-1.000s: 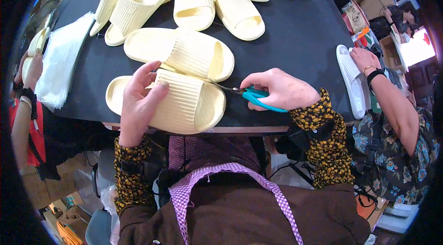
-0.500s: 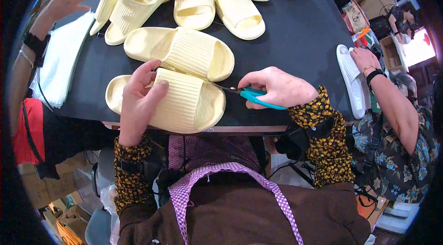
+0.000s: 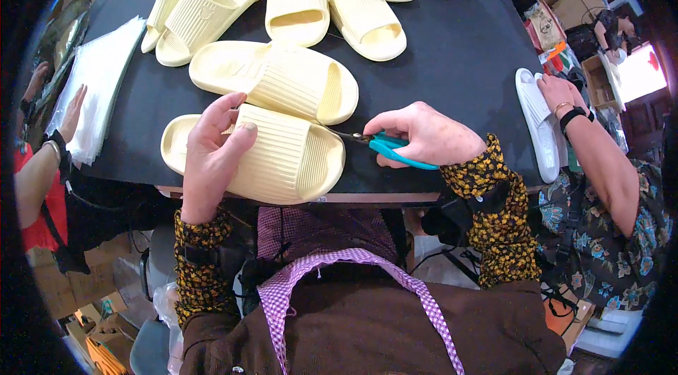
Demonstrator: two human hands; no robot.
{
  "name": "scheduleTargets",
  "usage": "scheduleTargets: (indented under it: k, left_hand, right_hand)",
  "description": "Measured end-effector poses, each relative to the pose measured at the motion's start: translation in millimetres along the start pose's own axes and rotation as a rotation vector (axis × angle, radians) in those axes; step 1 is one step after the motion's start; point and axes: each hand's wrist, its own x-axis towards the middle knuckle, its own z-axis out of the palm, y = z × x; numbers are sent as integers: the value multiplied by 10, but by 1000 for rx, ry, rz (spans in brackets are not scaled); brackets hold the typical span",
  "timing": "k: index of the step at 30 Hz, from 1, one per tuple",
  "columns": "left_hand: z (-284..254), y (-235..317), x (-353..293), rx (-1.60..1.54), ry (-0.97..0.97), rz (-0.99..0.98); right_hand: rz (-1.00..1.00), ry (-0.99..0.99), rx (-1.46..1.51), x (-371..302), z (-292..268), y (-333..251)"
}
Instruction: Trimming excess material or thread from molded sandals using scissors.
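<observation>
I have the left hand point(image 3: 214, 152) half curled, thumb pressing the strap of the near slipper point(image 3: 279, 156), which lies beneath it. My right hand point(image 3: 439, 136) is closed around teal cutters point(image 3: 406, 158), their tips at the slipper's edge. Beyond the left hand I see a second slipper point(image 3: 300, 82), then more slippers point(image 3: 298, 4) across the dark surface point(image 3: 459, 50).
</observation>
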Motion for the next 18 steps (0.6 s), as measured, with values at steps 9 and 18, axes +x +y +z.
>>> scheduleTargets:
  k: [9, 18]
  left_hand:
    - [-62, 73, -34, -21, 370, 62]
    - [-1048, 482, -494, 139, 945, 339]
  right_hand:
    - [-68, 152, 149, -102, 26, 18]
    - [-52, 339, 95, -139, 143, -69]
